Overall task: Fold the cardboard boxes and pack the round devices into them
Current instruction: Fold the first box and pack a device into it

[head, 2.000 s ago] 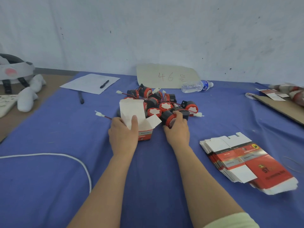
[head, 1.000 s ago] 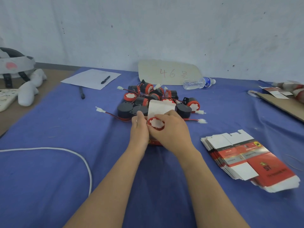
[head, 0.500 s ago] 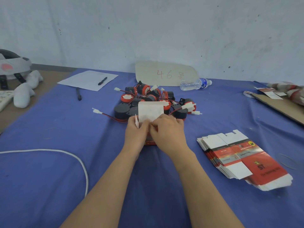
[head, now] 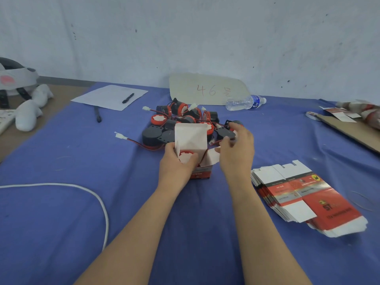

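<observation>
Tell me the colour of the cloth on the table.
The cloth is plain blue, seen in the head view.

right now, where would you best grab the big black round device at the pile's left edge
Probably across the black round device's curved sides, from above and the left: that side faces bare blue cloth, while other devices crowd its right.

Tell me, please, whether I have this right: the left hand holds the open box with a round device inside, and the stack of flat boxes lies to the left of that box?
Not quite. The left hand does hold the open box with a round device inside, but the stack of flat boxes lies to the right of that box, not the left, as the head view shows.
</observation>
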Tool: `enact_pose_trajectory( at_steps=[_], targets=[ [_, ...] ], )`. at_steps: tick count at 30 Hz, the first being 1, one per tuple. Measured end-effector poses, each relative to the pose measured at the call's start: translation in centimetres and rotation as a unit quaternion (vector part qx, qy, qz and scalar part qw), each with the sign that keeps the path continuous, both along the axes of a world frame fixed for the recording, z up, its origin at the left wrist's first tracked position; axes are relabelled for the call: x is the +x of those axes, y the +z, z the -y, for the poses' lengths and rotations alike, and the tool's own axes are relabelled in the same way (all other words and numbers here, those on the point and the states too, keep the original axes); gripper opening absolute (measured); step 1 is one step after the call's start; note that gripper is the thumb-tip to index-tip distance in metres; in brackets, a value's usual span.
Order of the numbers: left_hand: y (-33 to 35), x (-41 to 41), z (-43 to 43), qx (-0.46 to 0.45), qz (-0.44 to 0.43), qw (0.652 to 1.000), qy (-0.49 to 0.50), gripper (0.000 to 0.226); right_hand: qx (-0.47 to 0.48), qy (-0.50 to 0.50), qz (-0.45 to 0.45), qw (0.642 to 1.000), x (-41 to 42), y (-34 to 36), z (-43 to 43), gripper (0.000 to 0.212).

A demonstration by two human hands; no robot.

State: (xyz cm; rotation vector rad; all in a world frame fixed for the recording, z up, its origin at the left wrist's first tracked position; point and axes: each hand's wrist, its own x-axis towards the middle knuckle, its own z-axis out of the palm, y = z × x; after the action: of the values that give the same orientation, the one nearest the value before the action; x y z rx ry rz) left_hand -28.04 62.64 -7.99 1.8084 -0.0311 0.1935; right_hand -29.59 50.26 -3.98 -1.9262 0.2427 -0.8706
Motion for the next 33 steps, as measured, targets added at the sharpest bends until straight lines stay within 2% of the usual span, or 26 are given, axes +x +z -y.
enact_pose_trajectory(
  at_steps=[2, 3, 6, 8, 11, 12, 14, 17, 21, 23, 27, 30, 33],
  targets=[
    [0.0, 0.0, 0.1, 0.004, 0.003, 1.0, 0.003, 0.038, 0.084, -0.001, -0.043, 0.996, 0.2, -0.1, 0.6, 0.045],
    [0.0, 0.0, 0.1, 0.006, 0.005, 1.0, 0.003, 0.037, 0.09, -0.003, -0.061, 0.994, 0.3, -0.3, 0.9, 0.047],
    [0.0, -0.1, 0.3, 0.01, 0.009, 1.0, 0.001, 0.042, -0.041, -0.042, -0.108, 0.992, 0.5, -0.9, 1.4, 0.04],
    [0.0, -0.2, 0.3, 0.015, 0.014, 1.0, 0.005, 0.042, -0.124, -0.07, -0.149, 0.979, 0.5, -1.3, 1.7, 0.038],
    [0.0, -0.2, 0.4, 0.021, 0.023, 0.999, 0.008, 0.04, -0.163, -0.077, -0.184, 0.966, 0.2, -1.0, 2.2, 0.036],
    [-0.1, -0.2, 0.4, 0.02, 0.026, 0.999, 0.007, 0.038, -0.175, -0.079, -0.168, 0.967, 0.1, -0.8, 2.2, 0.035],
    [-0.1, -0.2, 0.4, 0.019, 0.027, 0.999, 0.005, 0.036, -0.196, -0.074, -0.078, 0.975, 0.0, -0.3, 1.7, 0.03],
    [0.0, -0.2, 0.5, 0.02, 0.028, 0.999, 0.0, 0.037, -0.205, -0.001, 0.043, 0.978, -0.2, 0.3, -0.5, 0.02],
    [0.1, -0.2, 0.4, 0.023, 0.025, 0.999, 0.0, 0.039, -0.227, 0.106, 0.043, 0.967, -0.1, -0.3, -2.4, 0.017],
    [0.1, -0.2, 0.4, 0.022, 0.024, 0.999, 0.0, 0.039, -0.204, 0.123, 0.014, 0.971, 0.2, -0.6, -2.3, 0.019],
    [0.0, -0.2, 0.5, 0.033, 0.027, 0.999, 0.009, 0.044, -0.083, 0.04, 0.002, 0.996, 0.4, -0.7, -1.1, 0.023],
    [0.0, -0.2, 0.4, 0.037, 0.027, 0.999, 0.016, 0.04, -0.041, -0.011, 0.031, 0.999, 0.2, -0.6, -0.2, 0.041],
    [0.1, -0.3, 0.5, 0.038, 0.027, 0.999, 0.017, 0.037, 0.086, -0.02, -0.008, 0.996, 0.1, -0.3, 0.1, 0.054]
  ],
)
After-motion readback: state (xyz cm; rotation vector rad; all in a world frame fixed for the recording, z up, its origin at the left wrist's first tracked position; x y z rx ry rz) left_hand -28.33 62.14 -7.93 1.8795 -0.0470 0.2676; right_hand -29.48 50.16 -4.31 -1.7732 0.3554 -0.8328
